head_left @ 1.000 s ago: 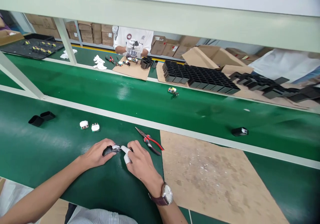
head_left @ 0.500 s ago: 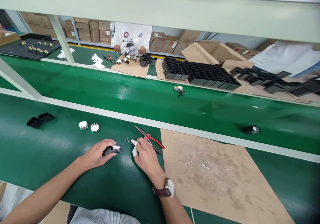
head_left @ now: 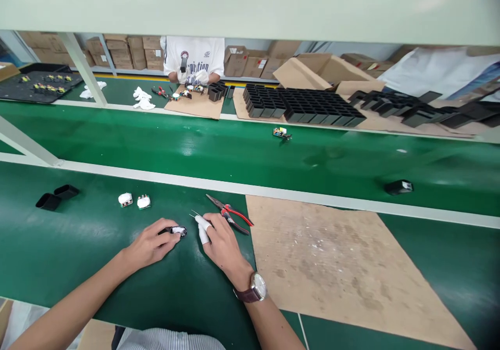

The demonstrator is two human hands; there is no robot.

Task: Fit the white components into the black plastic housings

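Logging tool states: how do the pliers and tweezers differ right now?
Pose: pliers lie on the green bench; tweezers are in the right hand.
Build: pliers are thick; tweezers show only thin prongs.
Look: pliers have red-and-black handles; tweezers look plain and pale where visible.
Shared: both point toward the far left.

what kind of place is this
Likely an electronics assembly workshop: rows of black plastic casings fill the far bench, a tray holds small electronic parts, and a circuit board with components lies on the green belt-like strip.
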